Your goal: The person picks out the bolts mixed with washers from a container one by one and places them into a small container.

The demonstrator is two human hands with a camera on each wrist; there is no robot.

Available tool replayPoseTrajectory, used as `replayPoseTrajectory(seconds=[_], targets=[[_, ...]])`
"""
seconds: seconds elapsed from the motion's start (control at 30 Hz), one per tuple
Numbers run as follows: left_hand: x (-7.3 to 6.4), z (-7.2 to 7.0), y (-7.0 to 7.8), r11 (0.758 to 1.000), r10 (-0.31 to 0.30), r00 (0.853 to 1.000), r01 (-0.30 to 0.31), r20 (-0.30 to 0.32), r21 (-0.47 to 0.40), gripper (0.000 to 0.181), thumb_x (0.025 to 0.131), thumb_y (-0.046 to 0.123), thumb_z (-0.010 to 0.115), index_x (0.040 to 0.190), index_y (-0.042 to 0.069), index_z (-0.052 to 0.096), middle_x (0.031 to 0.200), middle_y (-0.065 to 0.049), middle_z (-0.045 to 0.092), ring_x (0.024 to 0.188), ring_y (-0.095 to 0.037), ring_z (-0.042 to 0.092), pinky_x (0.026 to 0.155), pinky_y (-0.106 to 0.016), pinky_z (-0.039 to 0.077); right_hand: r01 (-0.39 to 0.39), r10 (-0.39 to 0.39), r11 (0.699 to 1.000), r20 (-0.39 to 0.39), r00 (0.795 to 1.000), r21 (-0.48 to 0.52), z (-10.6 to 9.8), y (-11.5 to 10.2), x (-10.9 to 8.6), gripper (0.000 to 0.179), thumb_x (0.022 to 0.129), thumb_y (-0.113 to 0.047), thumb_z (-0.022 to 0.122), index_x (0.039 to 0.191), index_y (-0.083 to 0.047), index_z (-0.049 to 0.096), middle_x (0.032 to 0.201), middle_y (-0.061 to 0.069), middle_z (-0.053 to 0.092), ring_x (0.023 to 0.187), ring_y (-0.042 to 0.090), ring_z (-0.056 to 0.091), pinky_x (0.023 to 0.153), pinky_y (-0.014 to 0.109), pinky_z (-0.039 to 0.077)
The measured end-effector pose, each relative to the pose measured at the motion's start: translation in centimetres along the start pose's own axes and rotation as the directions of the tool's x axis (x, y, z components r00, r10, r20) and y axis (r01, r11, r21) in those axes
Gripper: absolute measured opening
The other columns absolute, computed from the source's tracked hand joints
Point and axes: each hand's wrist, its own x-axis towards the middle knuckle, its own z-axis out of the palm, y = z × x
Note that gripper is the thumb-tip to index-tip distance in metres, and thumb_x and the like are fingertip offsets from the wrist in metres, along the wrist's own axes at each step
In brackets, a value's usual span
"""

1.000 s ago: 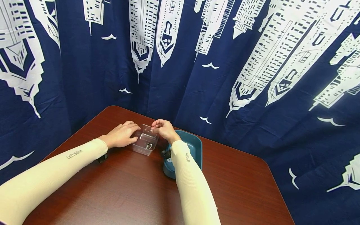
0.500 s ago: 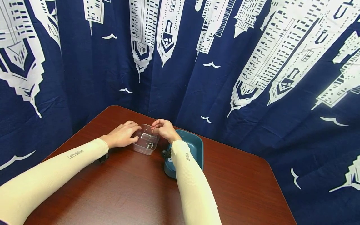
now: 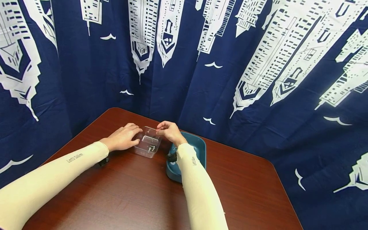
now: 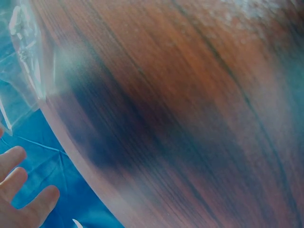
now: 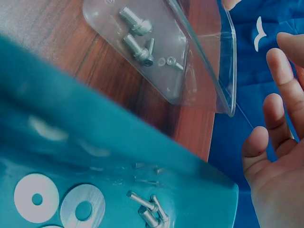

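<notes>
A clear plastic box (image 3: 145,153) with a divider stands near the table's far edge. Several metal screws (image 5: 135,21) lie inside it, among them a small screw (image 5: 175,63). My left hand (image 3: 123,137) rests against the box's left side; some of its fingers (image 4: 40,206) show spread in the left wrist view. Over the box's far right corner hovers my right hand (image 3: 170,131), fingers loosely bent, with nothing visible between them. Beside the box is a blue bin (image 3: 202,148), partly covered by the right forearm. It contains washers (image 5: 97,209) and several screws (image 5: 145,202).
The brown wooden table (image 3: 123,191) carries both containers near its back edge. Behind it hangs a dark blue curtain (image 3: 184,95) printed with white buildings and birds. The bin's wall rises close under the right wrist.
A small screw pinched in my right hand one second ago is no longer between the fingers; a screw now shows in the box's far part. The left hand has stayed on the box.
</notes>
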Motion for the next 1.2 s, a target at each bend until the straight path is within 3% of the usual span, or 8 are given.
replayPoseTrajectory(seconds=[0.17, 0.43, 0.6, 0.73, 0.97, 1.1, 1.2], targets=[[-0.1, 0.0, -0.1, 1.000, -0.002, 1.000, 0.002, 0.003, 0.011, 0.051, 0.090, 0.027, 0.066, 0.135, 0.003, 0.060, 0.137, -0.017, 0.059, 0.134, -0.035, 0.044, 0.105, -0.060, 0.042, 0.015, -0.015, 1.000, -0.009, 1.000, 0.004, -0.5, -0.1, -0.4, 0.028, 0.079, 0.007, 0.073, 0.106, 0.010, 0.064, 0.083, 0.002, 0.070, 0.073, 0.010, 0.065, 0.073, 0.024, 0.054], [-0.2, -0.2, 0.1, 1.000, 0.003, 1.000, -0.003, -0.006, 0.014, 0.050, 0.090, 0.026, 0.066, 0.134, 0.002, 0.061, 0.138, -0.018, 0.058, 0.135, -0.036, 0.043, 0.105, -0.061, 0.042, 0.015, -0.015, 1.000, -0.022, 1.000, -0.026, -1.7, 0.2, -1.2, 0.027, 0.082, 0.002, 0.073, 0.107, 0.007, 0.065, 0.089, 0.006, 0.073, 0.078, 0.010, 0.065, 0.094, 0.052, 0.050], [-0.3, -0.3, 0.2, 1.000, 0.017, 1.000, -0.017, -0.011, 0.022, 0.051, 0.089, 0.026, 0.066, 0.133, 0.001, 0.061, 0.138, -0.020, 0.058, 0.134, -0.037, 0.044, 0.105, -0.061, 0.042, 0.005, -0.006, 0.999, -0.032, 0.999, -0.036, -2.5, 0.5, -1.8, 0.023, 0.083, 0.003, 0.072, 0.105, 0.005, 0.066, 0.097, 0.015, 0.074, 0.080, 0.011, 0.065, 0.097, 0.055, 0.049], [0.0, -0.2, 0.1, 1.000, 0.007, 1.000, -0.007, 0.003, 0.021, 0.053, 0.089, 0.027, 0.066, 0.135, 0.001, 0.059, 0.141, -0.021, 0.056, 0.136, -0.037, 0.042, 0.107, -0.061, 0.040, 0.010, -0.011, 0.999, -0.039, 0.999, -0.030, -3.2, 0.6, -1.9, 0.020, 0.082, 0.003, 0.071, 0.102, 0.003, 0.067, 0.092, 0.010, 0.073, 0.079, 0.012, 0.065, 0.099, 0.059, 0.047], [0.1, -0.4, 0.3, 1.000, -0.004, 1.000, 0.004, 0.018, 0.013, 0.053, 0.090, 0.026, 0.067, 0.137, 0.002, 0.059, 0.143, -0.021, 0.054, 0.138, -0.037, 0.040, 0.108, -0.062, 0.039, 0.006, -0.008, 0.999, -0.061, 0.998, -0.039, -4.1, 0.5, -2.2, 0.022, 0.084, 0.004, 0.072, 0.105, 0.006, 0.066, 0.092, 0.010, 0.073, 0.078, 0.011, 0.065, 0.093, 0.050, 0.053], [0.4, -0.4, 0.6, 1.000, 0.004, 1.000, -0.004, 0.010, 0.006, 0.053, 0.090, 0.027, 0.067, 0.136, 0.003, 0.059, 0.144, -0.020, 0.054, 0.138, -0.037, 0.040, 0.108, -0.061, 0.039, -0.008, 0.006, 1.000, -0.071, 0.997, -0.031, -4.6, 0.7, -2.6, 0.019, 0.085, 0.003, 0.071, 0.103, 0.003, 0.066, 0.095, 0.012, 0.074, 0.082, 0.015, 0.067, 0.099, 0.055, 0.050], [0.7, -0.3, 1.1, 1.000, 0.018, 1.000, -0.018, -0.004, 0.004, 0.051, 0.090, 0.028, 0.067, 0.135, 0.004, 0.060, 0.143, -0.019, 0.055, 0.138, -0.035, 0.041, 0.107, -0.061, 0.040, -0.027, 0.024, 0.999, -0.078, 0.997, -0.027, -5.0, 0.9, -3.0, 0.017, 0.086, 0.002, 0.070, 0.102, 0.001, 0.067, 0.098, 0.014, 0.074, 0.085, 0.018, 0.068, 0.100, 0.052, 0.051]])
